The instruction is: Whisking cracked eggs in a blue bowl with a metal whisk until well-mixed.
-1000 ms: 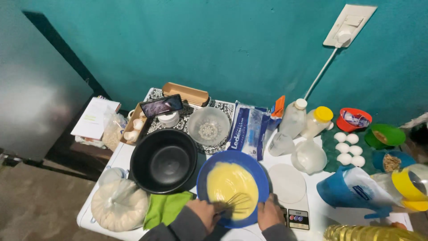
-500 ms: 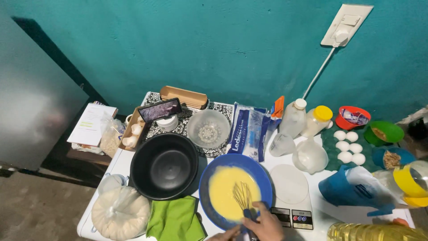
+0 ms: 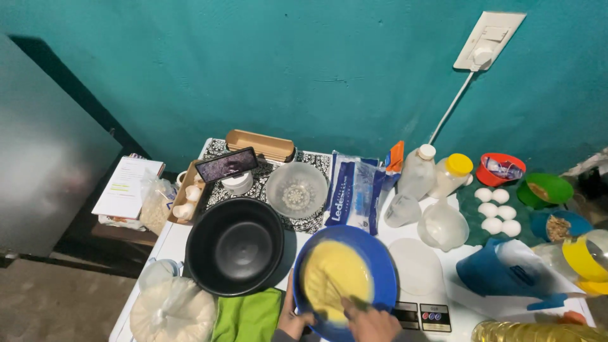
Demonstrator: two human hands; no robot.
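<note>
A blue bowl (image 3: 380, 266) of yellow batter (image 3: 332, 275) stands tilted at the table's near edge. My left hand (image 3: 290, 316) grips the bowl's near left rim. My right hand (image 3: 372, 324) holds a whisk (image 3: 352, 303) whose wires are down in the batter and blurred. Both hands are cut off by the bottom of the frame. A large empty black bowl (image 3: 234, 246) sits just left of the blue bowl.
A green cloth (image 3: 248, 316) and a bag of white flour (image 3: 172, 313) lie at front left. A clear glass bowl (image 3: 296, 189), a phone (image 3: 225, 164), blue packets (image 3: 352, 190), bottles (image 3: 418, 170), eggs (image 3: 495, 215), a small scale (image 3: 423, 315) and coloured bowls (image 3: 543, 189) crowd the table.
The view has tilted upward and shifted. My left hand has come back onto the blue bowl's rim and tipped it, while my right hand keeps whisking the batter.
</note>
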